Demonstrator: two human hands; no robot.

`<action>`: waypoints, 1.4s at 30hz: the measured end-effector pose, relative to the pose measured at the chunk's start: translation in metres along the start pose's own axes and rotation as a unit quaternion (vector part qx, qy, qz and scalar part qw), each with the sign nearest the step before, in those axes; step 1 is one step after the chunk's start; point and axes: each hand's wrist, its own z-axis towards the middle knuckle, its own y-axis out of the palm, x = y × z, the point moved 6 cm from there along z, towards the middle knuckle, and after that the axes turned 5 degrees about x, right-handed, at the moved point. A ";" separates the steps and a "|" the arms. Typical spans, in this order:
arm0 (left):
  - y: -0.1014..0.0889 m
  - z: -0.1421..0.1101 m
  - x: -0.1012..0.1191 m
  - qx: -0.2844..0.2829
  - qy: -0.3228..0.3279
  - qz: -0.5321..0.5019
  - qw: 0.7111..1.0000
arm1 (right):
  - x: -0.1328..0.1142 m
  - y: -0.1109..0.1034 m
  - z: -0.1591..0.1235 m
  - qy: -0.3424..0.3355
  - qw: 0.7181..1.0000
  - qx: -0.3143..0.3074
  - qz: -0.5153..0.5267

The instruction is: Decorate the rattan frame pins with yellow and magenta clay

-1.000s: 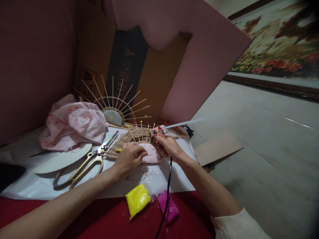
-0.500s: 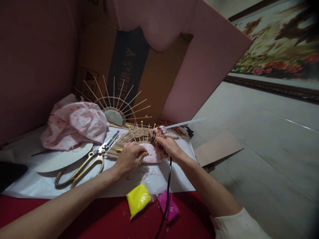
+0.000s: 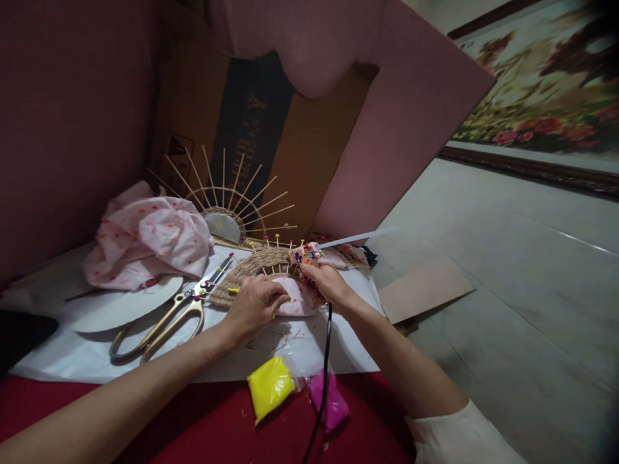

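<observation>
A half-round woven piece of twine (image 3: 251, 267) with coloured pin heads lies on white paper (image 3: 300, 345). A pink dotted fabric pad (image 3: 294, 299) fills its middle. My left hand (image 3: 254, 306) rests on the pad, fingers curled and pressing it down. My right hand (image 3: 329, 283) grips a glue gun (image 3: 309, 253) covered in flower stickers, nozzle pointing at the woven edge; a clear glue stick (image 3: 358, 237) juts out of its back and a black cord (image 3: 325, 361) runs toward me.
Gold scissors (image 3: 164, 319) lie left of the piece, by a white paper disc (image 3: 120, 309) and crumpled pink dotted cloth (image 3: 145, 241). A stick-rayed woven mirror frame (image 3: 225, 216) leans on cardboard. Yellow (image 3: 268, 386) and magenta (image 3: 331, 403) packets sit on red cloth. Cardboard sheet (image 3: 425, 287) on the floor.
Both hands stay almost still on the piece; the view has shifted slightly, and the glue gun has edged a little toward the woven edge.
</observation>
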 end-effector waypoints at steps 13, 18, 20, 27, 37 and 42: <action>-0.002 0.000 0.002 -0.008 -0.012 -0.005 1.000 | -0.004 0.002 0.004 -0.018 1.000 -0.005 0.002; -0.002 0.000 0.002 -0.010 -0.009 0.004 1.000 | -0.006 0.002 0.007 -0.026 1.000 0.002 -0.002; -0.002 0.000 0.002 -0.011 -0.008 0.009 1.000 | -0.007 0.003 0.007 -0.027 1.000 0.003 -0.005; -0.001 0.000 0.001 -0.010 -0.007 0.013 1.000 | -0.009 0.005 0.010 -0.032 0.999 0.002 -0.013; -0.001 0.000 0.002 -0.018 -0.012 0.011 1.000 | -0.012 0.008 0.011 -0.028 0.999 -0.009 -0.012; -0.001 0.000 0.001 -0.018 -0.011 0.012 1.000 | -0.011 0.008 0.012 -0.027 1.000 -0.006 -0.012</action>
